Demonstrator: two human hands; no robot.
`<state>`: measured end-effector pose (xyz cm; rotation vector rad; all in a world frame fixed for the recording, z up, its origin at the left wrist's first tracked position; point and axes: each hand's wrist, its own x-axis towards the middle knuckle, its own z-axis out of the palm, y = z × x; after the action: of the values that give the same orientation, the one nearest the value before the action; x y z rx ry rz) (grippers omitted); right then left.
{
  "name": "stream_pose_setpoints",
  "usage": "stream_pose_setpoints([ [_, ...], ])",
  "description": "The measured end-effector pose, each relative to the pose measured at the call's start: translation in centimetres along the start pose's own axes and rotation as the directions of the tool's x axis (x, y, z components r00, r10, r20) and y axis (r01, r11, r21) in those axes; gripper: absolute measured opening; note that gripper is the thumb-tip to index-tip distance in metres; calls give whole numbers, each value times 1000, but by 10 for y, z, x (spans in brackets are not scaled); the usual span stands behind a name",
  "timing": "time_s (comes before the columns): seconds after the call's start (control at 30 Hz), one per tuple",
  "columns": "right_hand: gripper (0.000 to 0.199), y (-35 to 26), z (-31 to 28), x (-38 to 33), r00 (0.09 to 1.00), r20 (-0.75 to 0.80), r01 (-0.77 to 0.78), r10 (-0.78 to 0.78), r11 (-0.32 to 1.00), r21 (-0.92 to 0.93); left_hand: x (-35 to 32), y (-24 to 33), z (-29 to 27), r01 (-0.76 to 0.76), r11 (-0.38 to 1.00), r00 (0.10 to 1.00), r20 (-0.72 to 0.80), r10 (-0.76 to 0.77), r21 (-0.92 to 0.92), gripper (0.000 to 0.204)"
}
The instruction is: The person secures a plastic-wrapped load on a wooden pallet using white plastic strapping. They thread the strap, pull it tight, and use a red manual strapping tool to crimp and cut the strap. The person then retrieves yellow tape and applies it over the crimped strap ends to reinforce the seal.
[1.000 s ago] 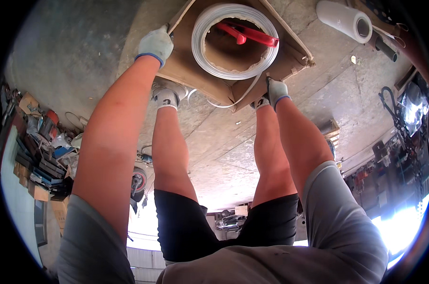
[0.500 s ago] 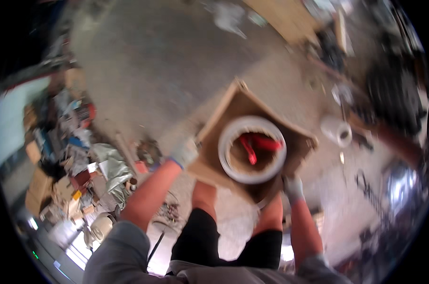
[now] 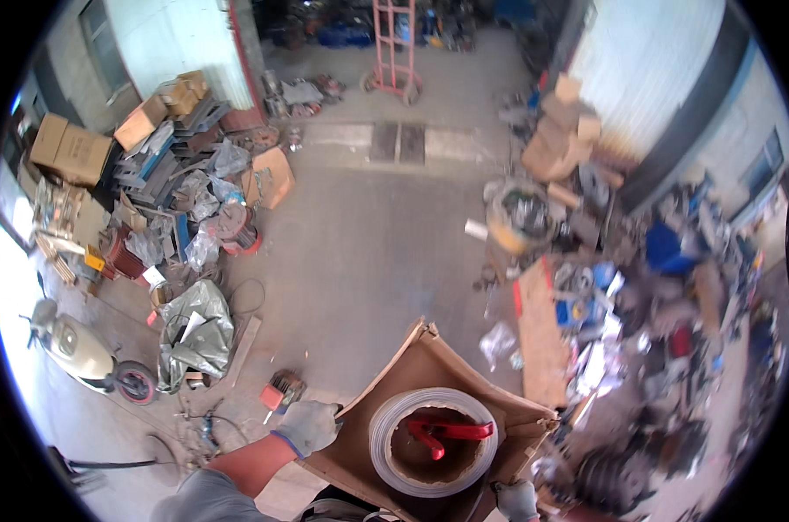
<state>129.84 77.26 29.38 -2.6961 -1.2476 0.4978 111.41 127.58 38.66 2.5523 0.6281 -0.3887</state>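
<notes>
Between my two gloved hands I carry an open cardboard box [image 3: 359, 448]. My left hand [image 3: 309, 426] is closed on the box's left edge, and my right hand [image 3: 516, 500] grips its right side near the lower edge of the picture. Inside the box lies a thick grey-white ring-shaped roll [image 3: 390, 461]. A red tool with a handle [image 3: 451, 431] rests in the roll's hollow middle; its exact kind is not clear. Both gloves are light grey, and the fingers of each are partly hidden by the cardboard.
Scrap, boxes and a green-grey plastic sheet [image 3: 194, 335] line the left, near a scooter [image 3: 81, 352]. More clutter and a wooden board [image 3: 542, 335] lie on the right. A red hand truck [image 3: 394, 52] stands beyond the doorway, past the concrete floor [image 3: 368, 244].
The view has swung up and around, now taking in the doorway and hand truck. The box sits lower in the picture, still held by both hands, with the roll and red tool inside.
</notes>
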Motion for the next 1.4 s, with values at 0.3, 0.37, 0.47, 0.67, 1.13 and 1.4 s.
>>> stream_pose_setpoints([
  [0.3,20,-44,-155,206,971,43,236,-234,923,-305,28,-51,-160,241,968,968,-62,-245,-67,28],
  [0.37,23,-63,-169,257,985,12,174,-174,972,-157,39,-64,-186,289,954,952,-84,-295,-76,35],
  [0.47,25,-105,-192,348,999,10,30,-31,995,94,68,-94,-197,377,923,921,-75,-383,-79,37],
  [0.67,22,-78,-175,566,846,21,519,-533,814,-260,149,-128,-252,566,823,819,-86,-567,-47,30],
  [1.13,22,-258,-298,958,634,113,735,-765,551,-396,319,-259,-387,716,609,598,-150,-787,-341,33],
  [1.4,23,-431,-285,1260,618,313,782,-721,521,-343,505,-524,-473,681,534,621,11,-783,-501,33],
])
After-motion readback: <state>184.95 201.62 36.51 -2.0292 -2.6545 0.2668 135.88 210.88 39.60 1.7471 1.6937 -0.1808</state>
